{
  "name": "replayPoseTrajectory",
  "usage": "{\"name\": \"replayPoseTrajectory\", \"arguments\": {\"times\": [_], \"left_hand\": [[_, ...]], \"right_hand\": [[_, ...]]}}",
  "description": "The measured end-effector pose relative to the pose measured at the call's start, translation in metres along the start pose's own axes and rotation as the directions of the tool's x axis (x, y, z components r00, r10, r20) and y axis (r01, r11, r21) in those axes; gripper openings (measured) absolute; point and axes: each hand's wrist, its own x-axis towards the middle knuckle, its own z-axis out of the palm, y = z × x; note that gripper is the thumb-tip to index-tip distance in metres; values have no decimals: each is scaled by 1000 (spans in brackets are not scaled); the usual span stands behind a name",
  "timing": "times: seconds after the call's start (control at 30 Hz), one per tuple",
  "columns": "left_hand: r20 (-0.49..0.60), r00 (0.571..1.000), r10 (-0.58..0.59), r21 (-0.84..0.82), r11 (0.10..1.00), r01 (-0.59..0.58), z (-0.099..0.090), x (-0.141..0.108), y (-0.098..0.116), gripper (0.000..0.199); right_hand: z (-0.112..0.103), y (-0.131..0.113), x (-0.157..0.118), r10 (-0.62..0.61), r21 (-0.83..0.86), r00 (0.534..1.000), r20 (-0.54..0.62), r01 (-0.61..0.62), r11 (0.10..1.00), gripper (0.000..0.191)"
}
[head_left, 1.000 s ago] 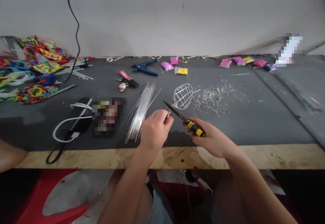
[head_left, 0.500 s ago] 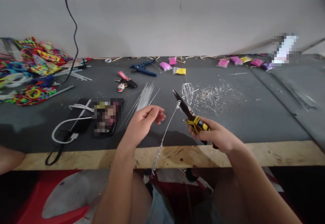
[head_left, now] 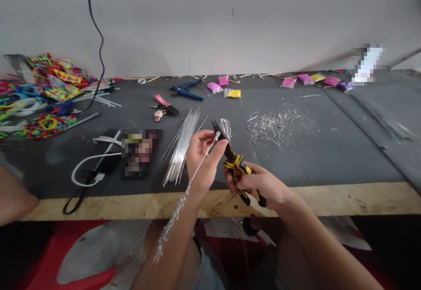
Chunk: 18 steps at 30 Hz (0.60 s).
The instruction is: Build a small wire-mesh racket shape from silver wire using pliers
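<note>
My right hand (head_left: 256, 181) is closed around the yellow-and-black handles of long-nose pliers (head_left: 229, 150). Their jaws lie against the coiled joint of a silvery twisted wire piece (head_left: 180, 204). A rounded wire cage (head_left: 225, 127) shows behind the jaws, at the far end of that piece. With thumb and fingers, my left hand (head_left: 203, 160) pinches the wire piece by the coil; part of the grip is hidden. The wire's knotted tail slants down over my left forearm. Just left of that hand lies a bundle of straight wires (head_left: 182, 147) on the dark table.
Wire clippings (head_left: 281, 123) are scattered right of the pliers. Blue cutters (head_left: 186, 90), keys (head_left: 164, 108) and small coloured packets (head_left: 215, 87) lie farther back. A phone (head_left: 140, 156) with a white cable is at left, near another person's arm (head_left: 15, 191).
My left hand has moved right and closed on the wire piece beside the coil. The pliers and wire have shifted left, and the knotted tail has swung left over my forearm.
</note>
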Motion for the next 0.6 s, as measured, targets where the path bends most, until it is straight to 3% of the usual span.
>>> {"name": "replayPoseTrajectory", "arguments": {"times": [0.13, 0.27, 0.43, 0.6], "left_hand": [[-39, 998, 54, 83, 995, -51, -3, 0, 1, 24], [0, 968, 250, 249, 938, -242, -12, 2, 1, 16], [238, 850, 470, 457, 718, -525, -28, 6, -1, 21], [429, 739, 519, 479, 563, -674, -43, 5, -6, 28]], "right_hand": [[1, 4, 2, 6, 67, 1000, 25, -8, 998, 23], [0, 5, 2, 15, 78, 999, 43, -18, 997, 22], [-7, 4, -1, 61, 104, 997, 45, -65, 992, 22], [-19, 6, -5, 112, 39, 991, 79, -115, 993, 22]]}}
